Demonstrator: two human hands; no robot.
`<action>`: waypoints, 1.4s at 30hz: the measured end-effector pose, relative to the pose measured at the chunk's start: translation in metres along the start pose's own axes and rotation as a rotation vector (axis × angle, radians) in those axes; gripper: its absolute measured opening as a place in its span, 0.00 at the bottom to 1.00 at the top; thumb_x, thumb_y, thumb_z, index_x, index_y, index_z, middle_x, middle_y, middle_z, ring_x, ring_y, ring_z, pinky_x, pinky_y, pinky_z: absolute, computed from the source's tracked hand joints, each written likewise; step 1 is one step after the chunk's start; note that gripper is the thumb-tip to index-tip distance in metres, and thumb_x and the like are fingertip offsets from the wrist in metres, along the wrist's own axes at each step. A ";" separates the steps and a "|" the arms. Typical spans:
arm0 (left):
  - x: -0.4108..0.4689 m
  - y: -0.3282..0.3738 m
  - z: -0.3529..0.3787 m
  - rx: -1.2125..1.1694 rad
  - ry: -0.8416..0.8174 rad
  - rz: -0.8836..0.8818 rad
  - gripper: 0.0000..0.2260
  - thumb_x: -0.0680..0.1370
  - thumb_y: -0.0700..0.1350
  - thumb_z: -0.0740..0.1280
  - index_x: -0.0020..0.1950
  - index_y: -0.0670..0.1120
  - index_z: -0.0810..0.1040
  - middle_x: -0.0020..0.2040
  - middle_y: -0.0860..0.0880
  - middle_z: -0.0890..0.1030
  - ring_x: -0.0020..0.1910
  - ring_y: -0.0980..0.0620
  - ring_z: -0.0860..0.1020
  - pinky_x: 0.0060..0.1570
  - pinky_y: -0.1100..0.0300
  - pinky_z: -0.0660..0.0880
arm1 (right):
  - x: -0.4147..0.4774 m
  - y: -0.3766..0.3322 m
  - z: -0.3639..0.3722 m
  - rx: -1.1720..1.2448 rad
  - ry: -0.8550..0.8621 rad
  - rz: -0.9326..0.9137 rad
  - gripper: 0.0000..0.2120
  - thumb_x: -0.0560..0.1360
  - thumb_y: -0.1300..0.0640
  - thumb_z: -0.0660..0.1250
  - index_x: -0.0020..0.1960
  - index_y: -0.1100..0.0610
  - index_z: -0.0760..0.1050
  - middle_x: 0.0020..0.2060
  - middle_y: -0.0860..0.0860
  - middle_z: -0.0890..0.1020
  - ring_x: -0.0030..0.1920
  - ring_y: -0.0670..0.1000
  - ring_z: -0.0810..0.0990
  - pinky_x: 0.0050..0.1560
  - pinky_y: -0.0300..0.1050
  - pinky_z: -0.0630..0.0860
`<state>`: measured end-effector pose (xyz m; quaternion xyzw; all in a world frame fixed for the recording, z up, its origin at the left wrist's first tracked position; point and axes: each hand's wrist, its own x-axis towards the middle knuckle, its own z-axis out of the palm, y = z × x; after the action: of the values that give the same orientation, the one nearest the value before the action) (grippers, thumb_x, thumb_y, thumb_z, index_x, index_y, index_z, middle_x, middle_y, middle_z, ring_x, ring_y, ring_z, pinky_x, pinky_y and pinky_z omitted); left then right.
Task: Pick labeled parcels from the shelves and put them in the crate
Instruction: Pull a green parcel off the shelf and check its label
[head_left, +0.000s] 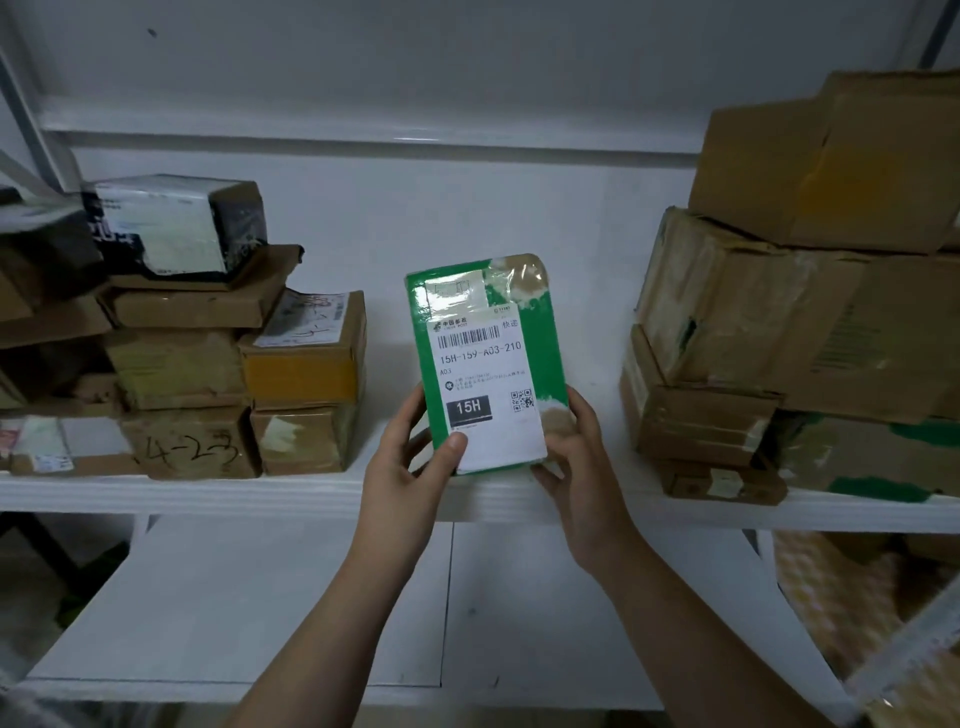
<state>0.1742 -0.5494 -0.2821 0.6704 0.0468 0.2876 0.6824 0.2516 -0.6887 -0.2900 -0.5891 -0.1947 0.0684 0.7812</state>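
Observation:
A green parcel with a white shipping label reading "15H" stands upright in front of the middle of the white shelf. My left hand grips its lower left edge, thumb pressed on the label. My right hand holds its lower right edge, fingers curled behind it. The label faces me. No crate is in view.
Stacked cardboard boxes fill the shelf's left side, one marked "4-23". Larger brown boxes pile up on the right. A lower white shelf lies below, with a yellowish wrapped package at its right end.

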 end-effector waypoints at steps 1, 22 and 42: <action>0.000 0.000 -0.001 -0.004 0.008 0.007 0.23 0.77 0.41 0.68 0.65 0.63 0.67 0.60 0.65 0.74 0.59 0.64 0.74 0.43 0.71 0.76 | 0.001 0.000 0.002 0.006 0.003 0.004 0.26 0.68 0.58 0.61 0.63 0.38 0.70 0.55 0.42 0.81 0.56 0.42 0.79 0.53 0.42 0.75; 0.002 0.002 -0.019 0.009 -0.010 0.145 0.21 0.80 0.38 0.62 0.67 0.60 0.66 0.64 0.61 0.74 0.62 0.64 0.74 0.57 0.66 0.74 | -0.002 0.005 0.031 -0.067 0.095 -0.175 0.11 0.79 0.58 0.62 0.60 0.47 0.68 0.59 0.46 0.78 0.57 0.40 0.79 0.51 0.34 0.76; -0.089 -0.031 0.066 0.114 -0.321 0.319 0.24 0.75 0.51 0.65 0.69 0.47 0.64 0.64 0.48 0.69 0.63 0.48 0.71 0.60 0.50 0.72 | -0.146 0.006 -0.042 -0.170 0.654 -0.197 0.24 0.69 0.54 0.71 0.62 0.50 0.66 0.51 0.37 0.80 0.51 0.38 0.80 0.46 0.37 0.78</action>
<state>0.1404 -0.6460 -0.3336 0.7439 -0.1527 0.2782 0.5881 0.1344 -0.7733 -0.3378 -0.6213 0.0051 -0.2160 0.7532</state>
